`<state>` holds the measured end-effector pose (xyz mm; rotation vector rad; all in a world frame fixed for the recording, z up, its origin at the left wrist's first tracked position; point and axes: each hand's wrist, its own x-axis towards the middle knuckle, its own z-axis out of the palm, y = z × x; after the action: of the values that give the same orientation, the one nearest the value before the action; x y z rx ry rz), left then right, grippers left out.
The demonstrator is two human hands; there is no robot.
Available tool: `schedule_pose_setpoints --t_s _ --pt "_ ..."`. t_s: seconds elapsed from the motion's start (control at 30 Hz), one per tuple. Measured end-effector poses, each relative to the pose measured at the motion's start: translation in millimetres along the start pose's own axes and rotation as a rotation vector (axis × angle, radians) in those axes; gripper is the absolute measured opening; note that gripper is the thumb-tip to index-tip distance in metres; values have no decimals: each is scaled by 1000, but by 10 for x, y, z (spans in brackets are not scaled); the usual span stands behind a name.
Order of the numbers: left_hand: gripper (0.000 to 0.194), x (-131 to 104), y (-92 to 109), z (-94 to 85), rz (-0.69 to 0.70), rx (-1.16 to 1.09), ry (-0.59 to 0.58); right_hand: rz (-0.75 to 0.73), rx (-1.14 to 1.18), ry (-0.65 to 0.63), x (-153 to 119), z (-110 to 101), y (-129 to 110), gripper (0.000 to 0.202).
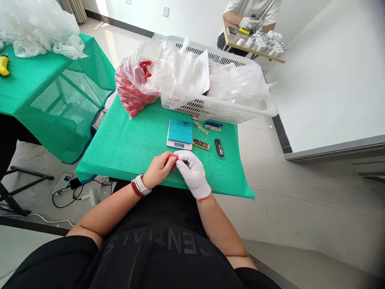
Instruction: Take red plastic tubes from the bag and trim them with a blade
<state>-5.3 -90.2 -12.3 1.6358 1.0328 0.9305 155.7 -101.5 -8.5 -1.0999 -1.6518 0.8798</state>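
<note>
Near the front of the green-covered table (126,140), a small red piece (172,158) is pinched between both hands; its exact kind is hidden by the fingers. My bare left hand (161,168), with a watch and red beads at the wrist, is closed on its left side. My right hand (192,170), in a white knit glove, grips it from the right. Just beyond the fingers sits a digital scale (180,132) with a blue top. Right of the scale lie a black-and-gold stick-shaped packet (201,144) and a dark packet (219,148).
A clear bag of red pieces (135,94) stands at the table's back left, beside a white plastic basket (216,106) holding clear bags. Several small packets (213,125) lie before the basket. Another green-covered table (39,80) is at left. A gloved person (252,20) works at a far table.
</note>
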Motion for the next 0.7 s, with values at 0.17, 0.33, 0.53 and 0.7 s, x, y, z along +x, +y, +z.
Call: schedule_pose_setpoints --t_s 0.17,0.33,0.53,0.7 --pt "39 -5 -2 -25 -2 -4 -47 38 0 -100 101 -156 -51 23" --pt "48 -9 21 -42 -50 -43 -113 -66 -166 -98 526 -493 -306 19" --pt "50 -7 37 -61 -179 -160 -148 -236 -411 -90 1428 -855 -482 12" --pt "51 72 20 -160 -374 -398 -152 -254 -319 -34 2394 -1033 -408 10"
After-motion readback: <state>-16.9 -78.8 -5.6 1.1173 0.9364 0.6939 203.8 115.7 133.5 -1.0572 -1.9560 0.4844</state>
